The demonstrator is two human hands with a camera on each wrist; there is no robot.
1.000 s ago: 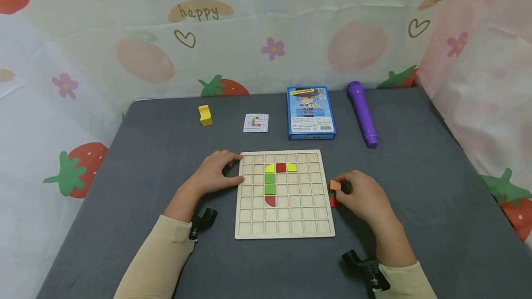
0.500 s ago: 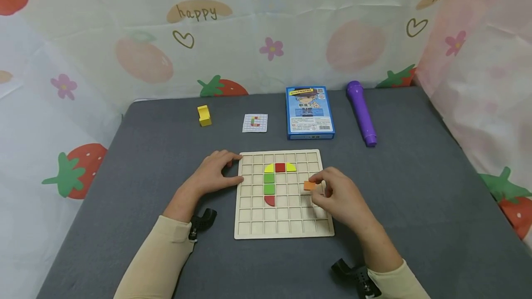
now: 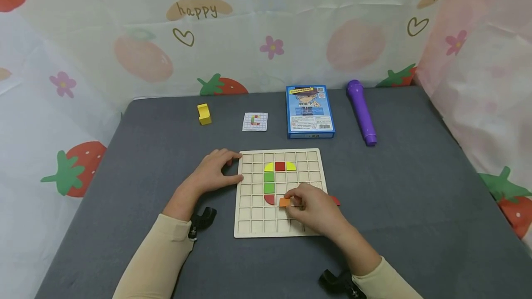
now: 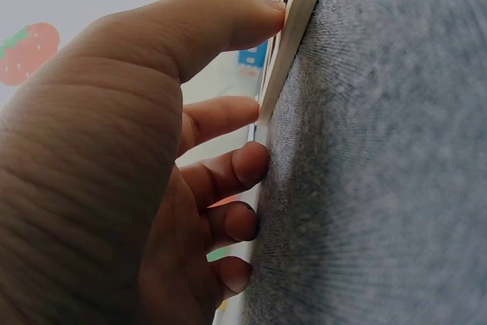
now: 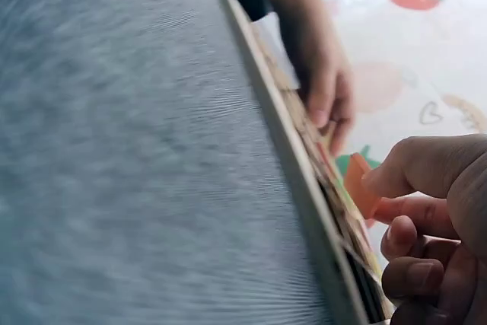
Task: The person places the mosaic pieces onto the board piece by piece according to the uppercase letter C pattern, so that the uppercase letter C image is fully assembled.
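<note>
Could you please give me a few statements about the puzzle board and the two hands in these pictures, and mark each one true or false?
1. The right hand pinches an orange piece over the wooden board. True.
2. The left hand rests at the left edge of the board. True.
3. The purple marker lies on the board. False: it lies on the grey table, beyond the board and to the right of the blue box.
4. The yellow block sits in one of the board's squares. False: it stands on the table, far from the board, left of the small card.
5. Two green pieces sit one below the other on the board. True.
</note>
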